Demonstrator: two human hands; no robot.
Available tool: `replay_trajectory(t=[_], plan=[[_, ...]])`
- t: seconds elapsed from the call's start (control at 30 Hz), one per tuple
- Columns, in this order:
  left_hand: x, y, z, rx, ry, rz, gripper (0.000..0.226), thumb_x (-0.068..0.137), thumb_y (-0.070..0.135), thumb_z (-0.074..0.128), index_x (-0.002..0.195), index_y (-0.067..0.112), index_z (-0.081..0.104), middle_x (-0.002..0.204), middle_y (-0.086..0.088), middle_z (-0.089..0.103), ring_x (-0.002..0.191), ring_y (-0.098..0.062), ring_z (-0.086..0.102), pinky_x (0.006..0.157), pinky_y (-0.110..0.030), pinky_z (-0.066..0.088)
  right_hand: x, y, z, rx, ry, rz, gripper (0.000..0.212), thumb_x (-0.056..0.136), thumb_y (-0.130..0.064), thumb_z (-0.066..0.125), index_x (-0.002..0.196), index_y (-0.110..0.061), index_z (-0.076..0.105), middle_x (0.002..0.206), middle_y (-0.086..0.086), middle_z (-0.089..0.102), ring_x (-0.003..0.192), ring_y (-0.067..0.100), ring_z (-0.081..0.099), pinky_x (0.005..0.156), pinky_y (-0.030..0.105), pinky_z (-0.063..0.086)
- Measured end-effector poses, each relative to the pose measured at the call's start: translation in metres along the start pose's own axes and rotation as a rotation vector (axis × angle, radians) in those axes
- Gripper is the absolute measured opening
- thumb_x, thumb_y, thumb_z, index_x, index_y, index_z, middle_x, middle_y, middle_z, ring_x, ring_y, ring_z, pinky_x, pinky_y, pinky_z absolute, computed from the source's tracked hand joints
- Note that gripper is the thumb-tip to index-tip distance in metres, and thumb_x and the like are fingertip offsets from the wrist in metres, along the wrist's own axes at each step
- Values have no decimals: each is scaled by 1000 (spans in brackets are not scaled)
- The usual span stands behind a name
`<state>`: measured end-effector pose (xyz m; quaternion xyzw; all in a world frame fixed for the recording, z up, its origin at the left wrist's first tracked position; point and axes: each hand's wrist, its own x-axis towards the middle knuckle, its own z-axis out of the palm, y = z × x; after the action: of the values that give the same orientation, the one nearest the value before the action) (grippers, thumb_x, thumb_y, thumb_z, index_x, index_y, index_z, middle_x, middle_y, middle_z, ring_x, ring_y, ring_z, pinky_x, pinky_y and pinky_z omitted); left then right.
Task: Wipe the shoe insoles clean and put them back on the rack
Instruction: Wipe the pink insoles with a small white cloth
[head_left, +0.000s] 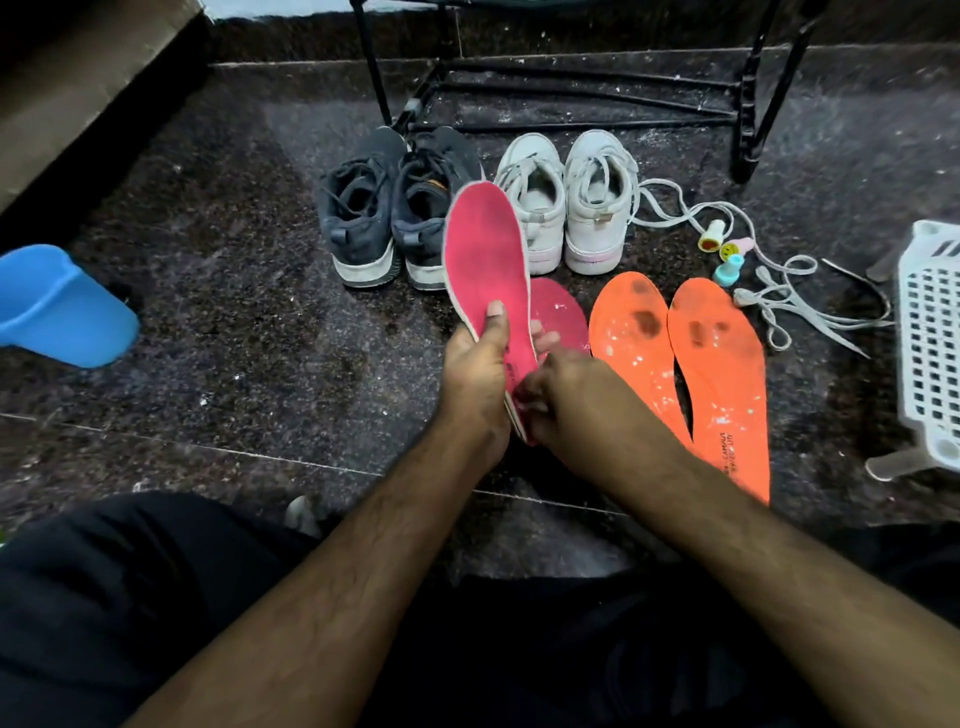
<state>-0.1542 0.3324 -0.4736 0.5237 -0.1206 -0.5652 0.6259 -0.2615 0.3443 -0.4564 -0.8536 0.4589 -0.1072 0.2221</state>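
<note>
My left hand (475, 364) grips a pink insole (485, 254) near its heel and holds it raised, toe pointing away from me. My right hand (566, 397) pinches the same insole at its heel end. A second pink insole (558, 312) lies on the floor behind it, partly hidden. Two orange insoles (631, 332) (722, 374), spotted with dark stains and white specks, lie side by side to the right. The black metal shoe rack (571, 98) stands at the far side of the floor.
A pair of dark sneakers (389, 208) and a pair of white sneakers (566, 202) stand before the rack. Loose white laces (789, 296) and small coloured charms (724, 254) lie at right. A white plastic basket (930, 343) is at the right edge, a blue mug (57, 306) at left.
</note>
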Motion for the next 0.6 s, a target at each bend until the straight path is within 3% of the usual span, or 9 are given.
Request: replay_trajectory(t=[0.1, 0.2, 0.3, 0.4, 0.5, 0.6], plan=[[-1, 5, 2, -19, 20, -67, 32, 100, 32, 59, 118, 6, 57, 99, -24, 72, 69, -27, 73, 63, -43, 62, -13, 6, -4, 18, -34, 14, 24, 82, -15, 66, 104, -19, 75, 98, 12, 63, 92, 33, 62, 81, 35, 47], [-3, 2, 3, -60, -47, -169, 51, 101, 36, 54, 135, -1, 54, 114, -25, 68, 90, -34, 69, 79, -47, 60, -13, 8, -20, 112, 218, -4, 17, 85, -18, 67, 102, -20, 65, 94, 2, 64, 87, 24, 61, 76, 35, 46], [-8, 1, 4, -83, -139, -253, 48, 104, 37, 47, 127, -2, 59, 109, -22, 67, 85, -28, 69, 86, -42, 57, -1, 7, -29, 143, 373, -24, 18, 87, -20, 66, 103, -18, 60, 94, -1, 62, 85, 19, 59, 74, 35, 44], [-13, 4, 3, -88, -240, -315, 59, 104, 54, 33, 97, 5, 65, 76, -12, 72, 68, -20, 72, 77, -31, 57, 12, 11, -17, 71, 331, -11, 17, 88, -20, 66, 104, -15, 66, 94, 7, 61, 86, 29, 61, 73, 39, 48], [-12, 8, 0, -71, -222, -305, 77, 97, 69, 26, 97, 4, 67, 81, -15, 74, 74, -23, 74, 78, -33, 58, 13, 3, -6, 87, 227, -43, 19, 86, -19, 64, 103, -14, 71, 91, 10, 62, 84, 33, 63, 74, 39, 50], [-2, 12, -5, -72, -169, -260, 80, 94, 74, 27, 88, 4, 63, 80, -18, 71, 71, -27, 71, 66, -33, 61, 2, -5, -8, 128, 121, -110, 21, 83, -19, 62, 99, -18, 74, 91, 8, 66, 91, 29, 64, 80, 34, 49]])
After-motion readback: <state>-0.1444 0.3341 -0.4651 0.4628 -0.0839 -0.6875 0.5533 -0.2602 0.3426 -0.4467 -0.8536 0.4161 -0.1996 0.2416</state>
